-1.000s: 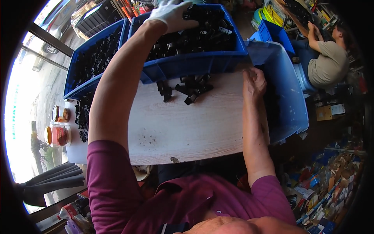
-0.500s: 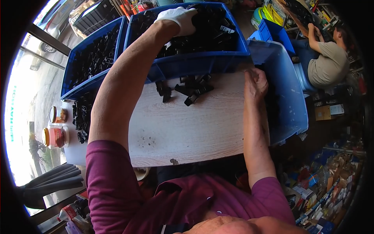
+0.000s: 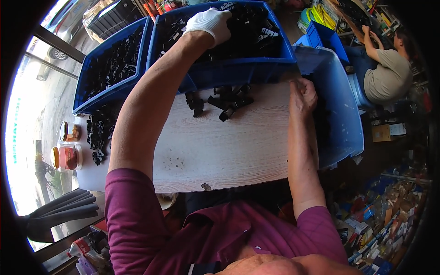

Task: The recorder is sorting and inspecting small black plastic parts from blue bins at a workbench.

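Observation:
My left hand, in a white glove, reaches into the large blue bin at the far side of the table. The bin is full of black plastic pieces; my fingertips are hidden among them. My right hand is bare and rests at the table's right edge, close to the bin's near right corner. Its fingers are curled in, and whatever they may hold does not show. Between my arms, several black clip-like pieces lie loose on the pale wood-grain table, just before the bin.
A second blue bin of black pieces stands left, with a black heap before it. Two lidded jars sit at the table's left edge. A translucent blue tub adjoins the right edge; beyond it sits another person.
The whole view has shifted slightly. My left hand stays in the bin, its wrist a little lower and turned. My right hand keeps its place at the table edge.

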`<state>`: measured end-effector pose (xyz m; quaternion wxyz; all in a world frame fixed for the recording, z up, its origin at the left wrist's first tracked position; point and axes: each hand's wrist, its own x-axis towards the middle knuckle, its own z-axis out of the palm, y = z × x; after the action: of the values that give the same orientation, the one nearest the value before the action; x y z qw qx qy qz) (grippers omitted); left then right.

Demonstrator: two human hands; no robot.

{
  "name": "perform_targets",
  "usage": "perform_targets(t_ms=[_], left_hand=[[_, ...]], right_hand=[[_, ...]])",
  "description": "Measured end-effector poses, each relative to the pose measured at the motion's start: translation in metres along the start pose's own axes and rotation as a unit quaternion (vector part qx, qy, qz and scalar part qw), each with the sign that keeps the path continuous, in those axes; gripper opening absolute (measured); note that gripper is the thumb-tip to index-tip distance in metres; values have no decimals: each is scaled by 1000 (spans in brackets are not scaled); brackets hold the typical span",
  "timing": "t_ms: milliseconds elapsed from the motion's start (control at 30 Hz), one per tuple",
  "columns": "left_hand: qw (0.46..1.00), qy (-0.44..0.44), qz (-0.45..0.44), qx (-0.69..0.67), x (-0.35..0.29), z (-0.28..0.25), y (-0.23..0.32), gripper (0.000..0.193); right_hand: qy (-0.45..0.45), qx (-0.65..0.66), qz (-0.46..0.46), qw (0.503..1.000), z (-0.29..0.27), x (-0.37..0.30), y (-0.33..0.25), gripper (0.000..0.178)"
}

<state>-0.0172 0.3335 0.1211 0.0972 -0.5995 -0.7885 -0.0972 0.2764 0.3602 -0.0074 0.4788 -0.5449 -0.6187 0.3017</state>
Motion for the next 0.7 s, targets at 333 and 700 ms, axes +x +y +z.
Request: perform_targets(t_ms=[333,700], left_hand=[[962,194,-28,-190,-4,-18,-11,29],[867,353,-22,-352,-93,-66,28,22]], right_hand=[[-6,-15,10,1000,-1,0,-3,37],[0,3,-8,1000,1,4,13,36]])
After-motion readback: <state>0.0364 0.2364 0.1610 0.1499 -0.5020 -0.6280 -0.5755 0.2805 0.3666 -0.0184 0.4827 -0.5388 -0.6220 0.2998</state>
